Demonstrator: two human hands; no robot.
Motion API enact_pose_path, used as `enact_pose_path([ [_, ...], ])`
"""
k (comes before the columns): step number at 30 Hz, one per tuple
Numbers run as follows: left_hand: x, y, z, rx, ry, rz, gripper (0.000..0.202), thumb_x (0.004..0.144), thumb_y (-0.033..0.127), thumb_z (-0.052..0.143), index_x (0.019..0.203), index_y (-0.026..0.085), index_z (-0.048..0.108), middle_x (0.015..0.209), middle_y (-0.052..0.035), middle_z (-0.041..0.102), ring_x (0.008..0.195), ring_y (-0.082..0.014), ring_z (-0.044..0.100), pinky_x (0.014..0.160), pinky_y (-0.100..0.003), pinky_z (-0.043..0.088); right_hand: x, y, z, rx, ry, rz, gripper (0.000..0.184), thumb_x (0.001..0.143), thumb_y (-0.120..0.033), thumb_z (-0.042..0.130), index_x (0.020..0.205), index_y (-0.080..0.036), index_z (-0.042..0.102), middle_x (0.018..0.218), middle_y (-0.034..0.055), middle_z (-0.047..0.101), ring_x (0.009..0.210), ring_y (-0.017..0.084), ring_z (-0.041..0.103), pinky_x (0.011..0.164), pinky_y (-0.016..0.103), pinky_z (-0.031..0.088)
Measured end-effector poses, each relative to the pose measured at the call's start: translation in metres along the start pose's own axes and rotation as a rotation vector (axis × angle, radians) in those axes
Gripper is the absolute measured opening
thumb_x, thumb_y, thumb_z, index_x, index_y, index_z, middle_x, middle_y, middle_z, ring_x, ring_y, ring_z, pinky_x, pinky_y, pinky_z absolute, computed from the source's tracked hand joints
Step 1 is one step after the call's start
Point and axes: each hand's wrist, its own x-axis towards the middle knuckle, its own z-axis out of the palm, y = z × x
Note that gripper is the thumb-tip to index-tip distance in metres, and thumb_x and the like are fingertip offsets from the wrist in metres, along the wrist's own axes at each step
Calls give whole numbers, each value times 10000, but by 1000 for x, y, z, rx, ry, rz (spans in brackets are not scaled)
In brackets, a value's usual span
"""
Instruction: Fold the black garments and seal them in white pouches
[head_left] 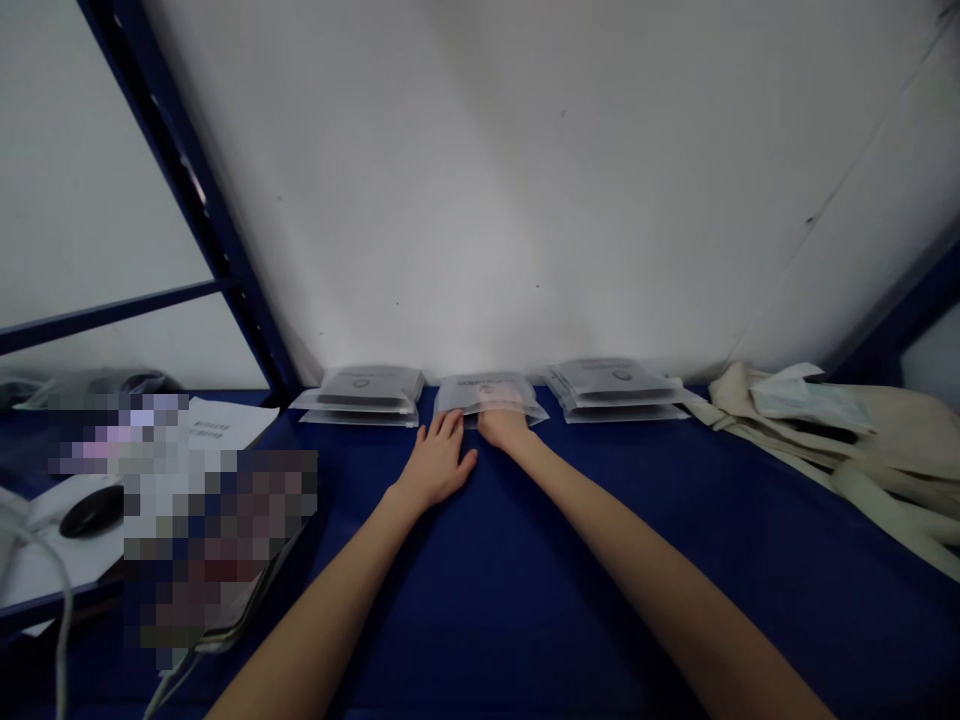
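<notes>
A frosted plastic zip bag [457, 390] with dark print lies at the middle of the blue surface's back edge, against the white wall. My left hand [441, 460] rests with its fingers apart, the fingertips at this bag's front left edge, and holds nothing. My right hand [504, 425] reaches under or into the same bag at its front edge. Through the film its fingers show only faintly, so their grip is unclear. To the left lies a stack of similar bags [367, 388]; to the right is another stack [619, 380].
Beige cloth [900, 430] with a clear packet [814, 403] on it lies at the right. Printed papers [229, 425], a black computer mouse [91, 512], a white cable [66, 610] and a blurred-out device are at the left. A blue metal post [217, 240] rises behind them.
</notes>
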Motion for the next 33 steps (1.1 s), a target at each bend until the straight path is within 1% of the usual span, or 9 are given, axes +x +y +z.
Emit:
enact_pose_path([
  [5,2,-2,4,-56,99,-50,410,869,280,426,1247,127,464,1407,-142,376,1308,-269,321,1037,-427,318,-1,3,8,4,38,-19,474,879,-200,343,1321,-76,462,1304,188,518,1201,304,418,1012,443,235],
  [8,6,-6,5,-131,235,-227,323,853,221,445,1145,99,511,1286,-171,480,1203,-249,448,973,-358,378,-8,4,8,12,49,-15,484,880,-226,356,1334,-92,455,1337,172,496,1229,305,396,1022,439,232],
  [11,9,-12,3,-226,323,-410,282,862,226,446,1103,99,521,1099,-152,601,1078,-245,538,898,-334,411,-17,5,7,21,60,-43,495,862,-224,386,1332,-92,462,1362,161,475,1256,302,376,1044,429,222],
  [14,10,-16,0,-354,276,-505,272,858,249,466,1093,128,529,945,-109,662,928,-234,606,798,-316,432,-28,8,4,40,72,-91,500,860,-222,388,1334,-80,459,1366,162,472,1259,291,387,1057,419,224],
  [17,11,-18,-2,-460,204,-527,243,833,235,495,1058,160,549,832,-58,669,775,-193,623,694,-271,422,-41,5,-6,47,50,-95,489,882,-223,363,1338,-73,450,1337,171,500,1233,280,429,1043,412,259],
  [22,12,-20,-3,-566,169,-529,159,799,186,516,941,174,585,712,-5,631,650,-143,586,601,-225,384,-78,-16,-33,-74,-111,52,534,854,-246,458,1301,46,448,1285,279,505,1182,348,473,950,426,366],
  [27,11,-22,-2,-565,192,-504,167,775,130,511,908,176,603,695,5,624,658,-136,579,600,-218,378,-106,-38,-42,-153,-167,131,537,853,-296,482,1271,41,488,1304,330,457,1142,382,501,850,442,428],
  [30,10,-22,-2,-575,175,-498,182,774,109,497,907,168,607,698,1,626,664,-136,582,605,-217,381,-106,-38,-42,-150,-188,154,545,866,-350,470,1259,25,509,1320,332,438,1131,386,510,837,460,434],
  [33,8,-20,-3,-564,171,-491,192,771,95,489,903,165,610,716,-4,632,671,-137,583,626,-220,388,-100,-31,-43,-131,-212,159,550,894,-366,425,1288,12,487,1370,294,404,1200,385,450,888,470,409],
])
